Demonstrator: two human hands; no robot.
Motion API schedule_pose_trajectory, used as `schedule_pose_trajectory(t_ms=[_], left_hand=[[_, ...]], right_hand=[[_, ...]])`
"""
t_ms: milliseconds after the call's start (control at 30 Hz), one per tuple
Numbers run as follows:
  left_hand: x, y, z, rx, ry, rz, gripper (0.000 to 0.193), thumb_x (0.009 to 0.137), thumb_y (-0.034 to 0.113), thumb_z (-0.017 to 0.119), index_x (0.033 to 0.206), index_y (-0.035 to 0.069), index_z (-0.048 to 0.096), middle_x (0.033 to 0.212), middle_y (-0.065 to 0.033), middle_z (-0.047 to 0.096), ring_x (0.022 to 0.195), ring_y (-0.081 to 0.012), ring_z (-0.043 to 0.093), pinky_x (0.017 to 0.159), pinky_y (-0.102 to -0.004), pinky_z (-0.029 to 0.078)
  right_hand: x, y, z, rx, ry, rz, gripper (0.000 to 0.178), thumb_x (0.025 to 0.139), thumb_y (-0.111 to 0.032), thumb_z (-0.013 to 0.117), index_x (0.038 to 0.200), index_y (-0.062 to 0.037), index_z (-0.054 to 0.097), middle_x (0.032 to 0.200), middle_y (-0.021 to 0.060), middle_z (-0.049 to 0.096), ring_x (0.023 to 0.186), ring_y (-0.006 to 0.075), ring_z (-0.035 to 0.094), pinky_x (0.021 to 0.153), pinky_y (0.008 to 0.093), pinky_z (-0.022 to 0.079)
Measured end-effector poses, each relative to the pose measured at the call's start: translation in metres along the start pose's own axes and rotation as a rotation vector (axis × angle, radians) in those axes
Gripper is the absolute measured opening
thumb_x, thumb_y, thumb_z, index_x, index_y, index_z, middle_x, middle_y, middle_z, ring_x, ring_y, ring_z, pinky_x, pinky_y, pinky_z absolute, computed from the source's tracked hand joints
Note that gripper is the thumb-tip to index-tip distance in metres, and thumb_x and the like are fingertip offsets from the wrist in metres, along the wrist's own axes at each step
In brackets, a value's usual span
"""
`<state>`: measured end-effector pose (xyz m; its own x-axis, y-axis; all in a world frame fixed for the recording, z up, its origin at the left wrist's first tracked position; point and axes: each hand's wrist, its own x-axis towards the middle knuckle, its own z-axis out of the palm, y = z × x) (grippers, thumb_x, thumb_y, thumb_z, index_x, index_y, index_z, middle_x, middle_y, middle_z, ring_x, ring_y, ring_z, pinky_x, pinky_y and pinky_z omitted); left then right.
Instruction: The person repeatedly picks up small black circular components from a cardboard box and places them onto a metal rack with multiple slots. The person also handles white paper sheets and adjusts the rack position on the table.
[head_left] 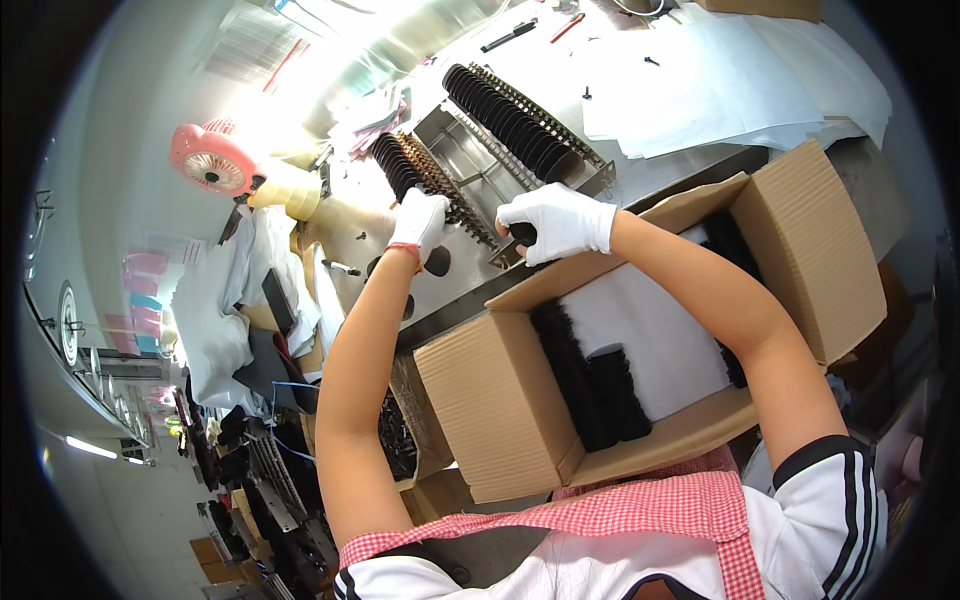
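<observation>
My right hand (560,222), in a white glove, is closed with a small black round piece (522,234) between thumb and fingers, at the near end of a metal rack (482,158). My left hand (420,222), also gloved, is closed over the near part of the rack's left row of black discs (396,165); what its fingers hold, if anything, is hidden. A longer row of black discs (512,120) stands along the rack's right side. One loose dark disc (437,261) shows just below my left hand, and others lie partly behind my left forearm.
Before me an open cardboard box (500,410) holds fuzzy-edged black rolls (580,375) and a white sheet (650,330). White paper sheets (710,85) cover the far right of the table. A pink fan (212,160) stands left; pens (510,36) and small screws lie at the back.
</observation>
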<state>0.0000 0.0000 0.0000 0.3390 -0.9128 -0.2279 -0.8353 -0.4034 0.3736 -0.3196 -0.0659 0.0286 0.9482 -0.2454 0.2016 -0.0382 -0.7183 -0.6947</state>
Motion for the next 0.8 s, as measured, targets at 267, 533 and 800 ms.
schedule_pose_trajectory(t_ms=[267,533,800], left_hand=[[-0.089,0.109,-0.034,0.583,0.217,0.108,0.029,0.090,0.022,0.053,0.106,-0.002,0.054,0.094,-0.0244,0.070,0.090,-0.0413,0.068,0.083,-0.0434,0.054],[-0.157,0.142,-0.023,-0.250,0.023,0.171,0.030,0.098,0.019,0.048,0.116,-0.005,0.054,0.102,-0.0184,0.068,0.093,-0.0286,0.066,0.081,-0.0399,0.050],[-0.088,0.060,-0.074,-0.256,-0.101,0.063,0.043,0.092,0.029,0.064,0.123,-0.001,0.054,0.107,-0.0117,0.065,0.100,-0.0191,0.064,0.091,-0.0312,0.050]], right_hand=[[-0.007,-0.008,0.024,0.292,0.499,0.003,0.048,0.073,-0.022,0.083,0.112,-0.0069,0.060,0.109,0.0134,0.065,0.106,0.0316,0.062,0.096,0.0372,0.048],[0.002,-0.068,0.030,0.231,0.422,-0.068,0.082,0.065,-0.017,0.086,0.136,-0.0104,0.046,0.134,0.0200,0.044,0.120,0.0380,0.053,0.101,0.0404,0.047],[0.012,-0.028,0.010,0.161,0.456,0.006,0.041,0.074,-0.019,0.077,0.110,-0.0114,0.061,0.108,0.0143,0.056,0.103,0.0321,0.059,0.093,0.0376,0.049]])
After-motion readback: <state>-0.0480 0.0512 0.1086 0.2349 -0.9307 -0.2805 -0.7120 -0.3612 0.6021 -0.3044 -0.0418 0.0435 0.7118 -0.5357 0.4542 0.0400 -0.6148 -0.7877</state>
